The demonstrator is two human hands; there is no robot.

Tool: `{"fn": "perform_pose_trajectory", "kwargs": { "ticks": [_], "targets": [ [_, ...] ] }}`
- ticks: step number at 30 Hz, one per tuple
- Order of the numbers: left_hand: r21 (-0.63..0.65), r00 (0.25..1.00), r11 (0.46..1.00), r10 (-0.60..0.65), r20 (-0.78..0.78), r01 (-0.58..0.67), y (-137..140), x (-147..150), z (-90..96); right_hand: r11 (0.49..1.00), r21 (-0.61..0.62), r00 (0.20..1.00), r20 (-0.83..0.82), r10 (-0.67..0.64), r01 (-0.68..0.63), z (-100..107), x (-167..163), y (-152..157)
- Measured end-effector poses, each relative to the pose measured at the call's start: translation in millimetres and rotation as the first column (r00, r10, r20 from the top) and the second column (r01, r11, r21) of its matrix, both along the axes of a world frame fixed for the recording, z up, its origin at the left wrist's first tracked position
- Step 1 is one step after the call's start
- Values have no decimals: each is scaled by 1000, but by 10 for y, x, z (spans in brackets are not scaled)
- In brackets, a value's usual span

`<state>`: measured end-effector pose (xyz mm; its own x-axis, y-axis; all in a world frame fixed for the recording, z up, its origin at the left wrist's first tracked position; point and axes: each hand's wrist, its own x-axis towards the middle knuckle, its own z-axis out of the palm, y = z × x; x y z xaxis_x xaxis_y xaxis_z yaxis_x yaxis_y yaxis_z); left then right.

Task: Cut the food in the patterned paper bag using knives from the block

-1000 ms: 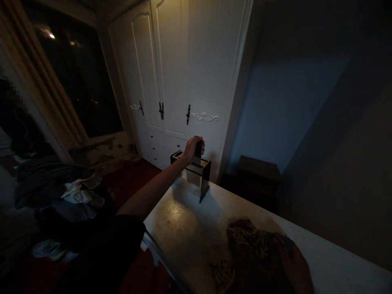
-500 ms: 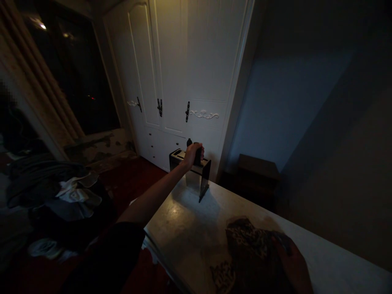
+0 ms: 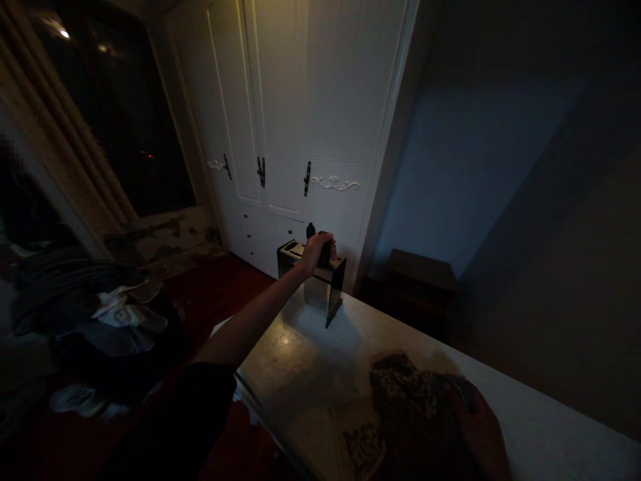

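My left hand (image 3: 314, 254) reaches out to the far end of the pale table (image 3: 295, 354). Its fingers are closed around a dark upright object on top of a small black-edged stand (image 3: 316, 294) with slots in its top. A dark bottle-like top (image 3: 310, 230) pokes up just behind the hand. On the near side, my right hand (image 3: 478, 424) grips the edge of a dark patterned cloth (image 3: 410, 394), which lies on the table. A greyish bit shows beside the fingers. Dim light hides the cloth's lower part.
Behind the table stands a white wardrobe (image 3: 280, 120) with dark handles. A low brown cabinet (image 3: 420, 267) sits by the wall at right. Heaped clothes (image 3: 120, 314) and a shoe (image 3: 77, 399) are at left on the red floor (image 3: 215, 287).
Around the dark object, the fingers of my left hand have shifted slightly, and a pinkish patch shows beside them. My right hand and the cloth stay nearly in place.
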<state>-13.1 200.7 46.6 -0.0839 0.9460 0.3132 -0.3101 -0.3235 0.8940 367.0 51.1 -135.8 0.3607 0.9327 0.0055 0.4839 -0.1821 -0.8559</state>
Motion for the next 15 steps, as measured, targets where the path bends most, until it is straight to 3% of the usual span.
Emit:
{"fn": "perform_pose_trajectory", "kwargs": {
  "ticks": [15],
  "targets": [
    [31,999,999,20,-25,-19,-71,-95,-28,1000,-7,1000,-11,9,-9,-77,48,29]
  ]
}}
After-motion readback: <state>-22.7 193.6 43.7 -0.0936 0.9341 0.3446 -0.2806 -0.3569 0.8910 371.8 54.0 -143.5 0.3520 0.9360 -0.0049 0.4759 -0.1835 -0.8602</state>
